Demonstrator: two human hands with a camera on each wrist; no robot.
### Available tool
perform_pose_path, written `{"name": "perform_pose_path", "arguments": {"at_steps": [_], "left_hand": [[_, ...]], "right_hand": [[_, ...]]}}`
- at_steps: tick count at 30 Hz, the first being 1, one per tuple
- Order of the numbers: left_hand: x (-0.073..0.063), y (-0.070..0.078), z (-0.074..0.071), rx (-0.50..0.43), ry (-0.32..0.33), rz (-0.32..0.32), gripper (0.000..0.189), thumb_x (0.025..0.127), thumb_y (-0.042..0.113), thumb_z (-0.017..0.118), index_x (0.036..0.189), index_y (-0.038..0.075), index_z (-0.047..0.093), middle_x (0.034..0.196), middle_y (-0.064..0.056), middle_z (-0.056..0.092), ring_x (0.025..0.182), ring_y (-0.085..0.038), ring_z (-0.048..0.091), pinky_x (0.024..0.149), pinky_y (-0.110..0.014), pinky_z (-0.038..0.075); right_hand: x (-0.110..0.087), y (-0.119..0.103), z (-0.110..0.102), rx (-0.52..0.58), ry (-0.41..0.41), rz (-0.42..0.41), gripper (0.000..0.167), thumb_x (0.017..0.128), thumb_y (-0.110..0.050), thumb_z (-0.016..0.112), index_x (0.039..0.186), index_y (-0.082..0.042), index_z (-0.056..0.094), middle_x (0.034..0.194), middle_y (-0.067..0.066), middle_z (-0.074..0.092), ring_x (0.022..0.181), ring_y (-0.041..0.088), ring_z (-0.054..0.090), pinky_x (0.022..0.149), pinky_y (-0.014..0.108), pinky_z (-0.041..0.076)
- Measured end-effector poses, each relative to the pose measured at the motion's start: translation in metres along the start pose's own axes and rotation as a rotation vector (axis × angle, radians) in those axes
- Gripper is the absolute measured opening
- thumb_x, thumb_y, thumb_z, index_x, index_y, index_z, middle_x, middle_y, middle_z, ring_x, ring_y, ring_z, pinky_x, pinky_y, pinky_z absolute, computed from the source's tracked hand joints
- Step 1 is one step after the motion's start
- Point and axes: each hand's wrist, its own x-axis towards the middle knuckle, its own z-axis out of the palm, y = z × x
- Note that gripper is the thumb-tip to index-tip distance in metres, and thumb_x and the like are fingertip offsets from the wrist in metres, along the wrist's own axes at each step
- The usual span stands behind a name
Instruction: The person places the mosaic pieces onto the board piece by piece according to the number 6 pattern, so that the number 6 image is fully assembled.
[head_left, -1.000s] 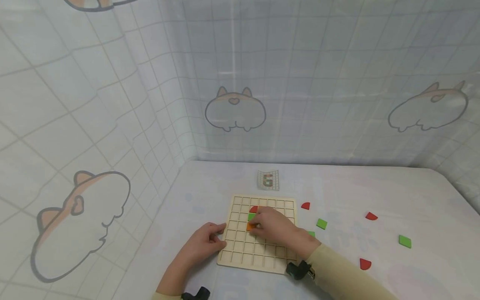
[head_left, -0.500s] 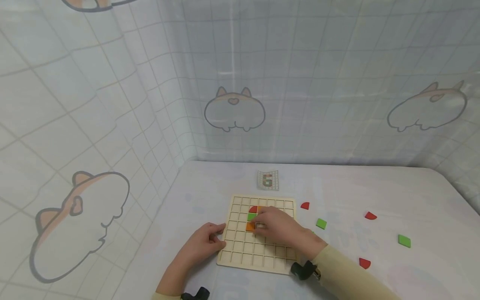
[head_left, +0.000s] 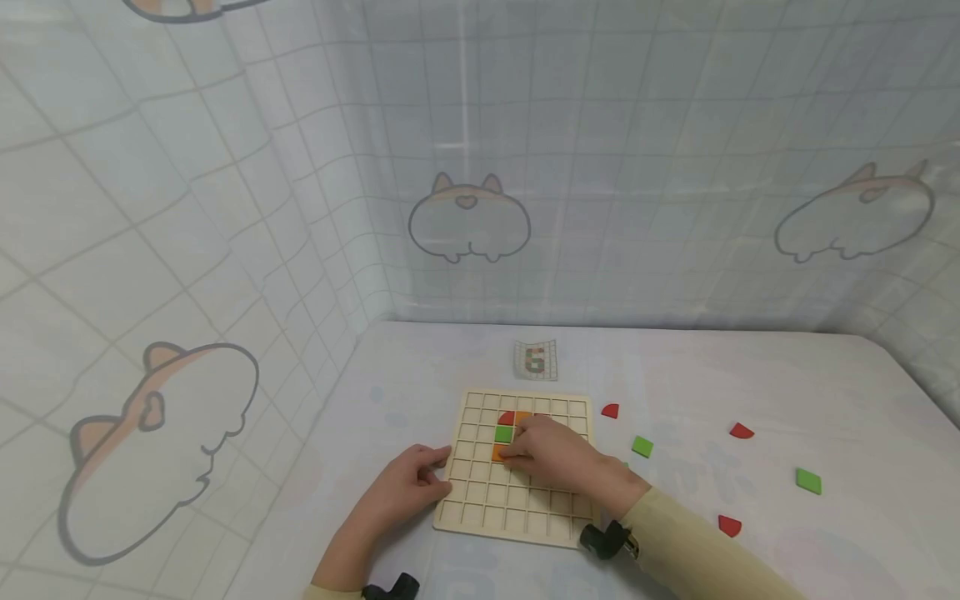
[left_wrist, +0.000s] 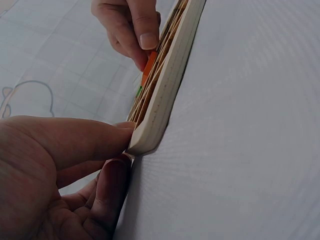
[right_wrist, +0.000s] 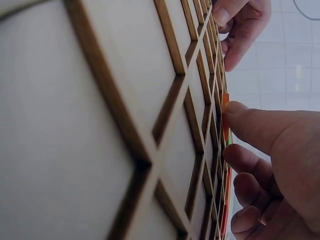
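Note:
A pale wooden grid board lies on the table. My left hand grips its left edge, thumb on top and a finger against the side. Over the board's middle, my right hand holds an orange square tile, its thumb on the tile and index finger close by, as the right wrist view shows. Just above that tile sit a green square tile and a red quarter-round tile. Another orange tile is in the top row, beside a red piece partly hidden by the right hand.
A small printed pattern card lies behind the board. To the right are scattered red quarter-round pieces and green squares; one green piece is mostly hidden by the right wrist. A tile-patterned curtain hangs behind the table.
The right hand's fingers shift slightly right and back around the orange tile, leaving more of the upper tiles visible. The left hand and board stay put.

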Motion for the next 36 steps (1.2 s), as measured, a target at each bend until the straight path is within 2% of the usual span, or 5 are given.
{"name": "perform_pose_path", "arguments": {"at_steps": [5,15,25,31,36], "left_hand": [[0.001,0.002,0.000,0.014,0.003,-0.003,0.056,0.083,0.020,0.080,0.135,0.006,0.062,0.107,0.000,0.060,0.080,-0.012,0.058,0.067,-0.028,0.048],[0.002,0.002,0.002,0.005,0.002,-0.005,0.057,0.083,0.019,0.080,0.135,0.006,0.061,0.108,0.000,0.060,0.080,-0.012,0.058,0.067,-0.028,0.048],[0.000,0.004,0.002,-0.007,0.007,-0.016,0.057,0.083,0.019,0.080,0.135,0.006,0.061,0.109,0.000,0.061,0.081,-0.013,0.058,0.068,-0.029,0.048],[0.001,0.001,0.003,-0.003,0.014,-0.025,0.057,0.082,0.020,0.081,0.135,0.007,0.062,0.108,0.000,0.061,0.081,-0.012,0.058,0.068,-0.029,0.048],[0.001,0.000,0.002,0.001,0.021,-0.027,0.057,0.082,0.020,0.081,0.134,0.007,0.062,0.108,0.000,0.061,0.080,-0.012,0.058,0.068,-0.029,0.048]], "right_hand": [[0.001,0.002,0.000,0.007,0.013,0.012,0.015,0.089,-0.028,0.075,0.101,-0.019,0.081,0.074,-0.016,0.052,0.069,0.006,0.044,0.061,0.021,0.039],[-0.003,0.005,0.000,0.026,0.016,0.048,0.021,0.089,-0.029,0.075,0.109,-0.023,0.079,0.084,-0.016,0.055,0.075,0.006,0.047,0.065,0.022,0.041],[-0.027,0.021,-0.012,0.025,0.080,0.102,0.024,0.089,-0.024,0.076,0.111,-0.016,0.078,0.090,-0.011,0.059,0.079,0.006,0.048,0.068,0.023,0.044],[-0.046,0.030,-0.021,0.052,0.129,0.190,0.025,0.086,-0.020,0.079,0.110,-0.013,0.078,0.094,-0.008,0.064,0.083,0.007,0.055,0.071,0.025,0.048],[-0.059,0.037,-0.026,0.097,0.124,0.299,0.027,0.088,-0.023,0.077,0.113,-0.014,0.076,0.098,-0.008,0.064,0.084,0.007,0.055,0.072,0.027,0.049]]}}
